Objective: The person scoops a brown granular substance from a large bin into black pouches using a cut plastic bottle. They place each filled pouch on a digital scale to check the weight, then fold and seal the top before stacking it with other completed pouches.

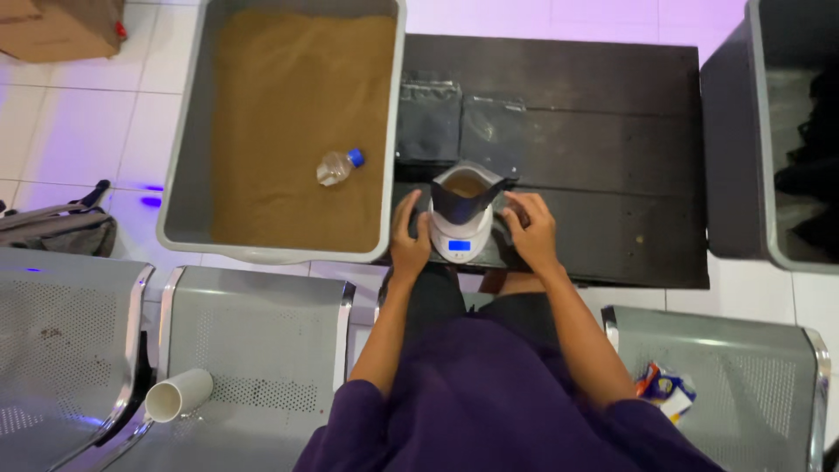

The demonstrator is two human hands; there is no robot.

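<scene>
At the desk's near edge, the scale bearing an open pouch is flanked by both hands, fingers spread, touching it.

A pouch stands on a scale on the table, with the sand-filled bin to its left

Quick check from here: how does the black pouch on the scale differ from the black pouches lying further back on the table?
The pouch on the scale stands upright with its mouth open, brown powder visible inside; the pouches behind lie flat and look closed. The standing one sits between the left hand and right hand; the flat ones lie apart from both hands. All are dark pouches on the same dark table.
</scene>
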